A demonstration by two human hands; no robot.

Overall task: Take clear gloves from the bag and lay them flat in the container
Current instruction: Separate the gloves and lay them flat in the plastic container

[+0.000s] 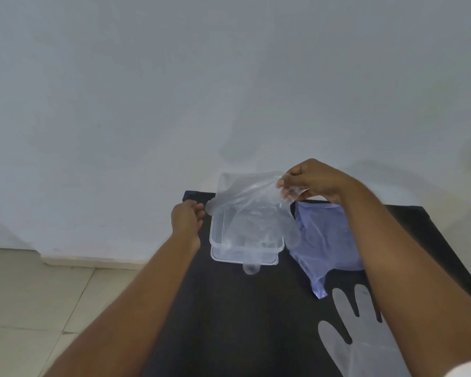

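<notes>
Off the left edge of the tabletop (pixel 229 308) lies pale tiled floor (pixel 25 308), with a low white step (pixel 93 261) along the foot of the plain white wall (pixel 174 77). The tabletop is dark and narrow, and its far edge meets that wall.

The left hand (pixel 186 220) is near the far left corner, its fingers (pixel 199 210) pinched shut on the left edge of a clear glove (pixel 245 202). That glove is stretched in the air between both hands, above the container (pixel 218 238), and its loose lower part droops into the container, with one fingertip hanging over the near rim onto the tabletop. The container is clear and rectangular, sitting near the far edge, a little left of the middle. Open dark tabletop runs from its near rim all the way to the near edge, between the two forearms.

The right hand (pixel 310 180) is raised above the far edge, its fingers (pixel 282 183) closed on the glove's right corner.

Just right of the container lies the bluish plastic bag (pixel 324 240), flat and crumpled, partly under the right forearm. Nearer, by the right edge, a second clear glove (pixel 348 336) lies flat with its fingers spread, partly hidden by that forearm. The right edge itself runs diagonally away beyond the arm.
</notes>
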